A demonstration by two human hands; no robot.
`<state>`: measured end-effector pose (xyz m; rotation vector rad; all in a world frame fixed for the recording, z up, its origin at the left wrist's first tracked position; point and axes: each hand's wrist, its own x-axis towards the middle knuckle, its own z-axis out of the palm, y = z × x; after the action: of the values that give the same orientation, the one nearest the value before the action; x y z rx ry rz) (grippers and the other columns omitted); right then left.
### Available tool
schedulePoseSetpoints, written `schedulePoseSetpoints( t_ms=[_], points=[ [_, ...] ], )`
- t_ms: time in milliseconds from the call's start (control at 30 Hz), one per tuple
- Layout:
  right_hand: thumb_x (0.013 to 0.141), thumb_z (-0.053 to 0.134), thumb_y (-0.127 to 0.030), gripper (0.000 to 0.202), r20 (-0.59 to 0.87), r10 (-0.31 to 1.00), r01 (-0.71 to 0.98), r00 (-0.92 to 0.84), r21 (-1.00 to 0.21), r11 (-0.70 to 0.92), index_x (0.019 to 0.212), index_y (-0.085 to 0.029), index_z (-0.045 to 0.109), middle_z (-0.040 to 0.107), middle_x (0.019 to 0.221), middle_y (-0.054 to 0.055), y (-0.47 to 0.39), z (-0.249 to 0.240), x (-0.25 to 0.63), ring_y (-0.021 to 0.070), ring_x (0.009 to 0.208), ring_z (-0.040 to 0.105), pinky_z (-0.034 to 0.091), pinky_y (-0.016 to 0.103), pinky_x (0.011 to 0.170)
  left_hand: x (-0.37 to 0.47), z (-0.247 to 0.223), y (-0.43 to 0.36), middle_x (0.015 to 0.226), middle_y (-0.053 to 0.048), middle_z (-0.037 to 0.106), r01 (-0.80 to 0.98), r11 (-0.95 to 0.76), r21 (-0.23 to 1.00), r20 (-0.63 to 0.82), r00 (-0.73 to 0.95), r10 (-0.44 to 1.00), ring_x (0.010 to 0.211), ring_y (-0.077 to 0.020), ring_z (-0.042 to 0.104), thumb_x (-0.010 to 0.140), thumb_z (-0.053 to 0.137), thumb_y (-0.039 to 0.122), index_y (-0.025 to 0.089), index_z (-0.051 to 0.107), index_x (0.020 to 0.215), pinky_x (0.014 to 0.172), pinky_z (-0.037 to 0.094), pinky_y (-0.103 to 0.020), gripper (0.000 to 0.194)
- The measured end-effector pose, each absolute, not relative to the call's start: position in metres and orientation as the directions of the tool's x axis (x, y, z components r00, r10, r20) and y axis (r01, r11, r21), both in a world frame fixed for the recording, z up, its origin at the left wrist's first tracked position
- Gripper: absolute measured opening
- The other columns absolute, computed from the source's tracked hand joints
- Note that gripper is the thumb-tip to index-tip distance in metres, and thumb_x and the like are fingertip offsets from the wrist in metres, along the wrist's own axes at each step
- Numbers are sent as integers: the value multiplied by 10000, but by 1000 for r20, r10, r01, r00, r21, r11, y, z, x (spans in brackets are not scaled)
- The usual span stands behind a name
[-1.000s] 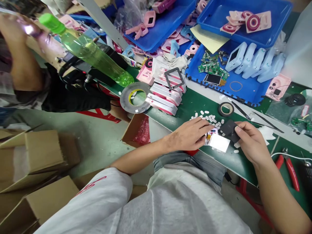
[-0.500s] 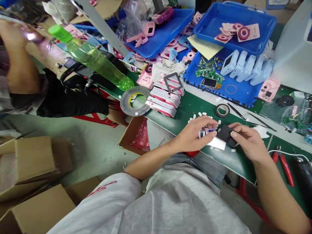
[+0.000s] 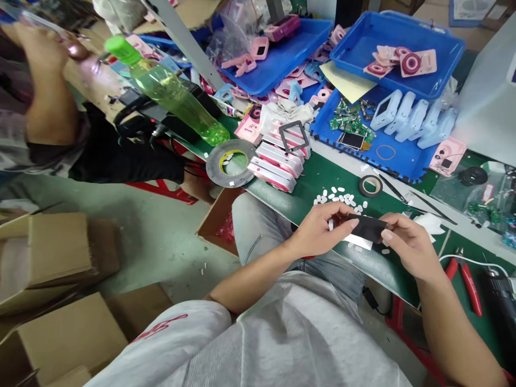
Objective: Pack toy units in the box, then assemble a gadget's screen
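Between the fingers of both hands sits a thin black rectangular panel [image 3: 365, 228], held level just above the near edge of the green table [image 3: 322, 174]. The left hand [image 3: 322, 231] pinches its left end, fingers [image 3: 351, 223] closed on the top edge with the thumb underneath; the right hand [image 3: 407, 244] pinches the right end the same way, fingers [image 3: 386, 235] closed on the panel's corner. Directly under the panel a white rectangular sheet [image 3: 358, 242] lies on the table, partly hidden by it.

Just beyond the left fingers a scatter of small white oval pads [image 3: 336, 194] lies on the green surface, and a few more lie below the panel. Beyond the right fingers is a small roll of dark tape [image 3: 370, 186], with two thin black rods [image 3: 419, 204] to its right. Farther out from the left fingers stands a stack of pink-and-white flat device shells [image 3: 278, 161] topped by a grey square frame [image 3: 294, 136], and beside that a large grey tape roll [image 3: 229, 163]. A green plastic bottle [image 3: 173, 94] lies tilted beyond the roll. Well beyond the right fingers a blue foam tray [image 3: 403, 156] holds green circuit boards and pale blue casings [image 3: 415, 115]. Red-handled pliers [image 3: 467, 279] lie to the right of the right wrist. Another person's arm [image 3: 48, 91] shows at far left.
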<state>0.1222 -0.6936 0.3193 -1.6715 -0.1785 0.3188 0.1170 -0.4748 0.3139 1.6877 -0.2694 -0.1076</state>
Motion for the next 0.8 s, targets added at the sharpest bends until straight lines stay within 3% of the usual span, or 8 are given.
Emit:
schedulePoseSetpoints(
  t_ms=[167,267,367,533,667,800],
  points=[
    [794,808,-612,450,-197,209,-169,958,-975,-144,681,-211,635,552,550,-8,-690,311,115,118,495,487,405,243,480,113,305,-473,823,-24,695,-213,-160,964,176,960,-220,700,-123,606,948,629,353,164,682,945,677,534,-268,196],
    [794,822,-582,412,-268,113,-253,957,-958,-132,713,-212,659,562,548,-14,-694,306,103,118,491,501,418,246,489,118,298,-460,1106,-97,716,-428,-269,863,329,880,-342,1021,-201,680,950,663,407,180,654,1142,918,580,-369,298],
    [798,835,-543,380,-349,38,-344,936,-934,-95,724,-213,661,550,532,-22,-695,306,88,111,471,494,405,243,472,124,293,-445,1304,-151,646,-591,-308,746,400,767,-502,1248,-252,612,955,661,477,188,579,1296,1072,531,-444,455],
    [712,895,-526,408,-389,-136,-382,911,-921,75,678,-214,635,421,478,-65,-677,313,72,74,398,373,295,210,383,130,287,-439,1317,-169,635,-671,-421,611,313,693,-650,1239,-307,588,926,682,489,160,537,1339,1067,508,-515,548],
    [676,913,-503,411,-434,-204,-416,877,-900,126,651,-206,630,388,464,-76,-661,313,70,60,381,343,273,190,357,130,281,-443,1295,-159,648,-717,-478,507,302,667,-681,1205,-309,580,921,685,465,123,541,1329,1060,505,-490,552],
    [677,910,-461,382,-475,-243,-453,846,-880,144,651,-205,629,376,441,-81,-655,310,69,59,370,330,262,185,345,130,278,-443,1288,-154,658,-717,-503,482,287,672,-683,1216,-314,573,915,690,451,111,549,1316,1054,505,-474,544]
  ],
)
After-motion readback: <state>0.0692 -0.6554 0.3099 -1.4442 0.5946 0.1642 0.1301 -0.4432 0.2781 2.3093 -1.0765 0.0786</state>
